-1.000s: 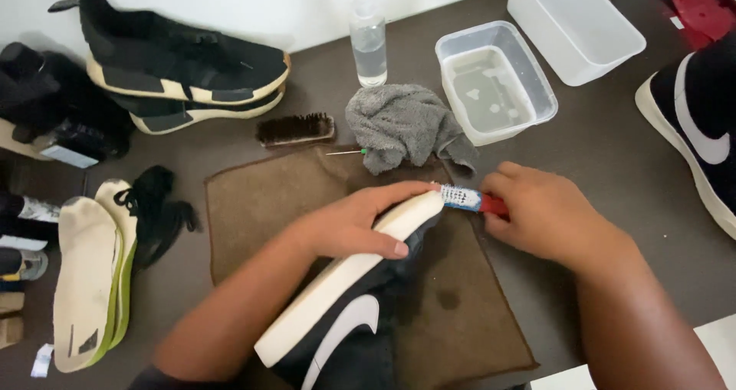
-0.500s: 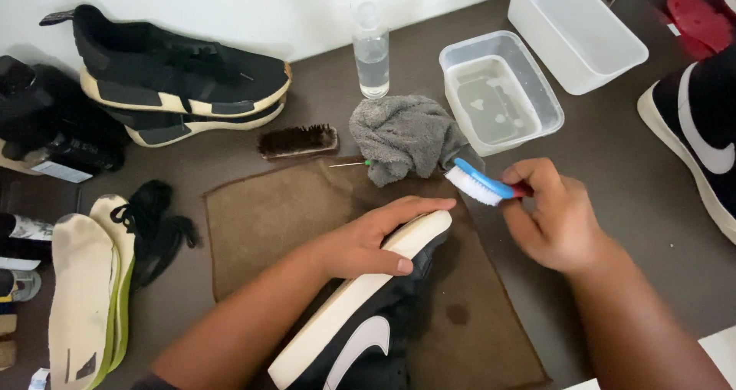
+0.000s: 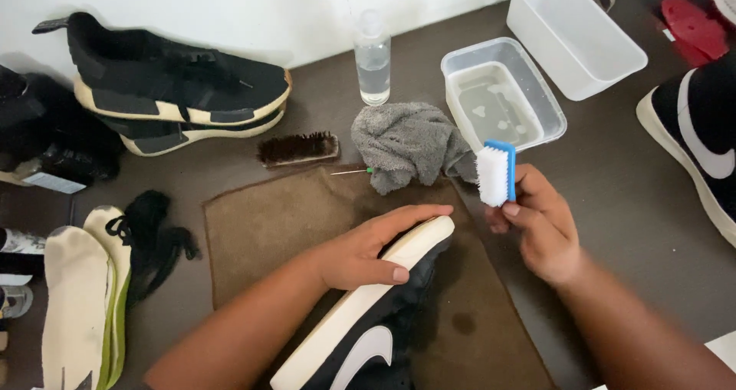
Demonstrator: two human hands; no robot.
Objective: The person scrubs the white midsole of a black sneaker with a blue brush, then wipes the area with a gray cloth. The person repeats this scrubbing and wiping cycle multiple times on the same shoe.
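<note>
My left hand (image 3: 376,248) grips a black sneaker (image 3: 368,321) with a cream sole and a white side mark, tipped on its side over a brown cloth mat (image 3: 261,221). In my right hand (image 3: 540,221) a small blue-backed brush (image 3: 496,171) with white bristles stands upright, lifted off the shoe's toe. The brush is just below a clear tub of water (image 3: 502,98) and to the right of a crumpled grey towel (image 3: 406,144).
A dark bristle brush (image 3: 297,148) and a clear bottle (image 3: 372,52) lie behind the mat. Black sneakers (image 3: 169,83) sit far left, insoles (image 3: 77,306) and black laces (image 3: 153,233) at left. An empty white bin (image 3: 575,29) and another black sneaker (image 3: 694,129) are at right.
My right hand lifted the brush off the shoe's toe, moved it up toward the water tub and turned it upright. My left hand kept hold of the sneaker.
</note>
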